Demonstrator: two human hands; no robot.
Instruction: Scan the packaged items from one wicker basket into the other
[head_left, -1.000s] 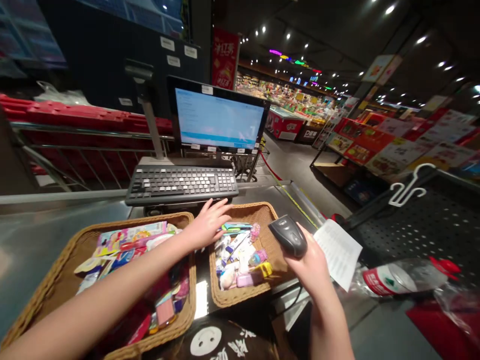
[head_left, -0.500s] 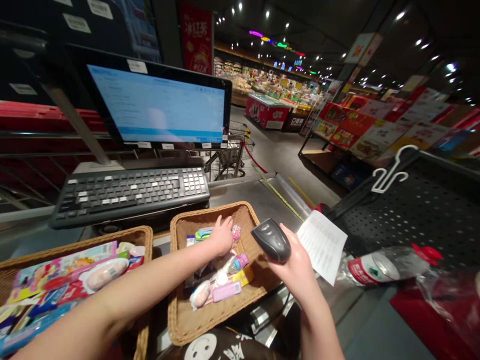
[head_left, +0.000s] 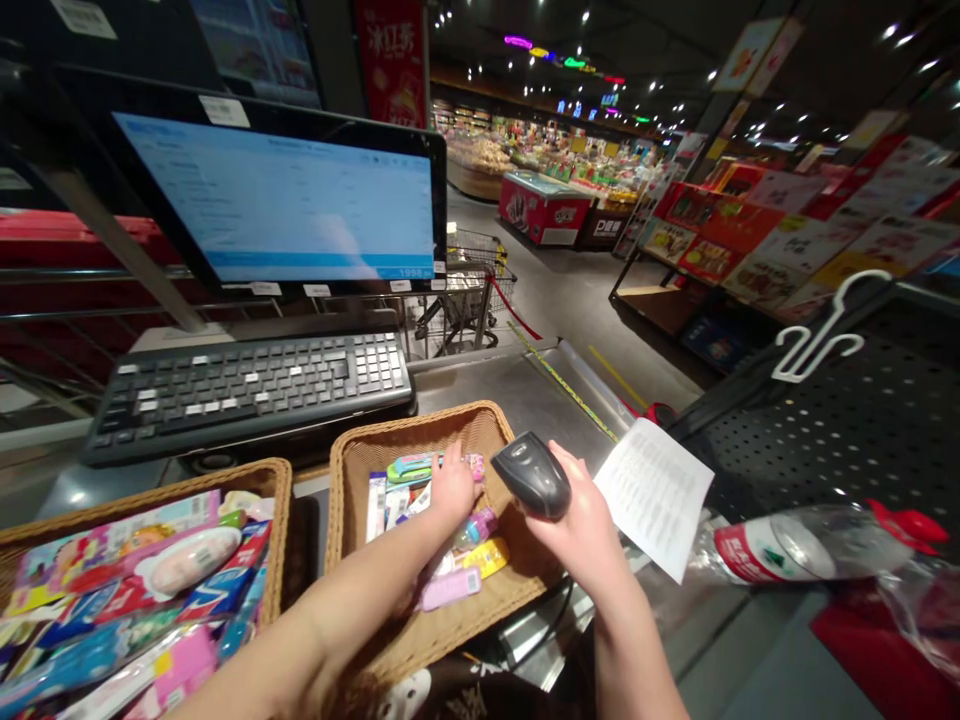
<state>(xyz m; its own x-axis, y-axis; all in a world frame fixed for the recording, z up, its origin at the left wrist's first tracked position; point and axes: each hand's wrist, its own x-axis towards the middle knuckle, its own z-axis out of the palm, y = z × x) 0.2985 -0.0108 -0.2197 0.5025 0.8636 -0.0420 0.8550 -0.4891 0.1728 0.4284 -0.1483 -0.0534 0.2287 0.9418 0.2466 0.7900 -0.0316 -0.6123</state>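
My left hand is over the wicker basket in the middle, fingers stretched forward among small packaged goods, with nothing visibly held. Beside its fingertips lies a green and blue packaged item. Closer to me in the same basket are a pink tube-like item, a yellow packet and a purple-capped small bottle. Just right of the basket, my right hand is wrapped round a black barcode scanner, its head pointing left over the rim. My left forearm hides part of the contents.
A second wicker basket full of packaged goods stands at left. Behind are a keyboard and a monitor. To the right lie a printed paper sheet and a plastic bottle; a white hook hangs on the black panel.
My left hand has shifted slightly right and nearer within the basket, uncovering goods on its left. My right hand still grips the scanner, and the view has turned a little left.
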